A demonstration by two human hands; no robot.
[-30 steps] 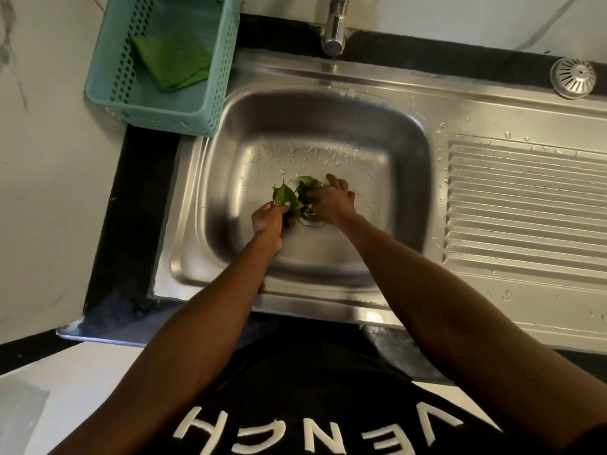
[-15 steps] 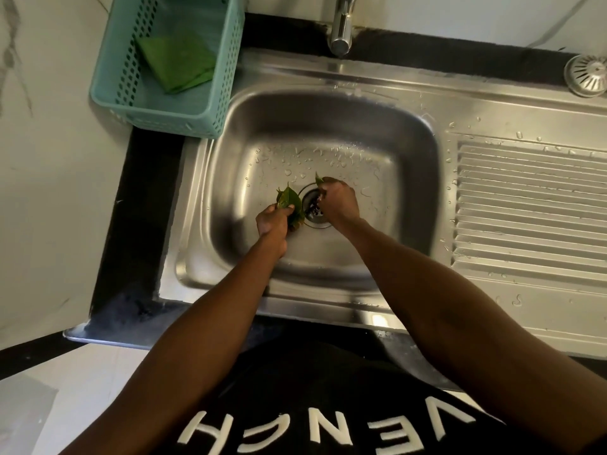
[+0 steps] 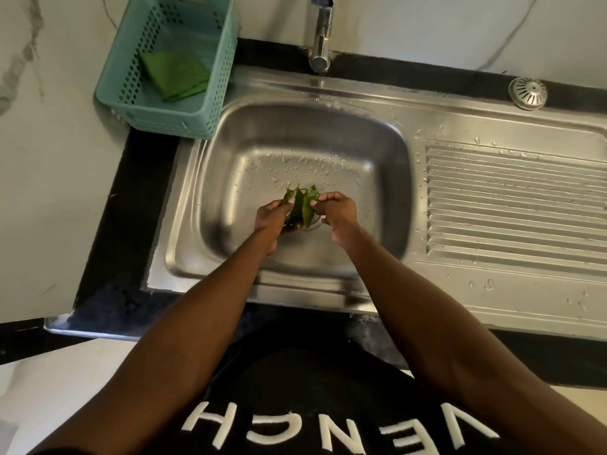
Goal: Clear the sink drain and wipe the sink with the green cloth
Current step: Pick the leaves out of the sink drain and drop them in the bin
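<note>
Both hands meet over the sink (image 3: pixel 210 205) drain: left hand (image 3: pixel 271 215) and right hand (image 3: pixel 338 210) each pinch green leaves (image 3: pixel 300 206); green cloth (image 3: pixel 174 73) lies in the basket (image 3: pixel 216 103).

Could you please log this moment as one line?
stage: clearing drain | hands: left, right hold leaves | green cloth: in basket

Both forearms stretched forward and down, converging. Left hand (image 3: pixel 273 215) curled, pinching leaves (image 3: pixel 301 208); right hand (image 3: pixel 336 209) pinching the same bunch from the other side.
</note>
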